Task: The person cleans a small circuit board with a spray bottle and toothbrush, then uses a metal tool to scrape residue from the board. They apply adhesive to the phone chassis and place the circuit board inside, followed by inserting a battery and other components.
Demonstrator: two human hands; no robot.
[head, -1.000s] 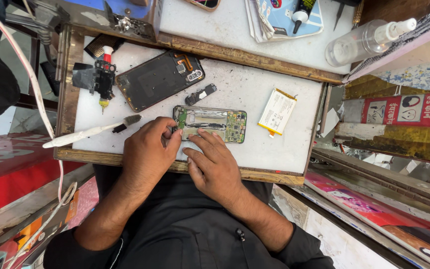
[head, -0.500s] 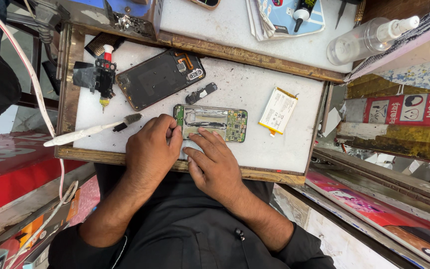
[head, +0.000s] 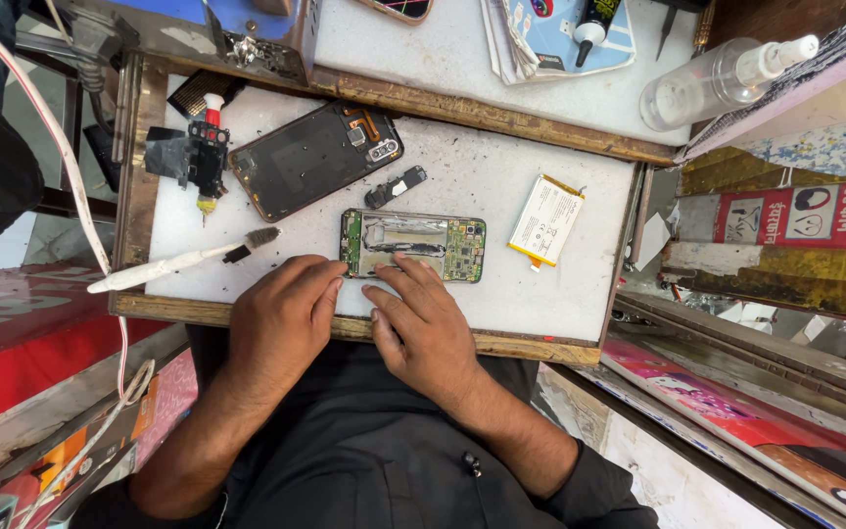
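Opened phone frame [head: 413, 244] with bare circuit board flat on white work mat [head: 501, 186], left hand [head: 281, 318] and right hand [head: 423, 328] resting loosely open, fingertips touching its near edge, gripping nothing, battery [head: 545, 220] nearby, brush [head: 173, 264] well left.

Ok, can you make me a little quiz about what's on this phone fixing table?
1. True or false: both hands touch the opened phone.
2. What lies right of the opened phone? A) white brush B) flat battery C) spray bottle
3. Which hand is nearer the white brush?

Key
1. True: the left hand is at its left end, and the right hand has fingers on its lower edge.
2. B: the flat battery lies apart on the white mat.
3. The left hand.
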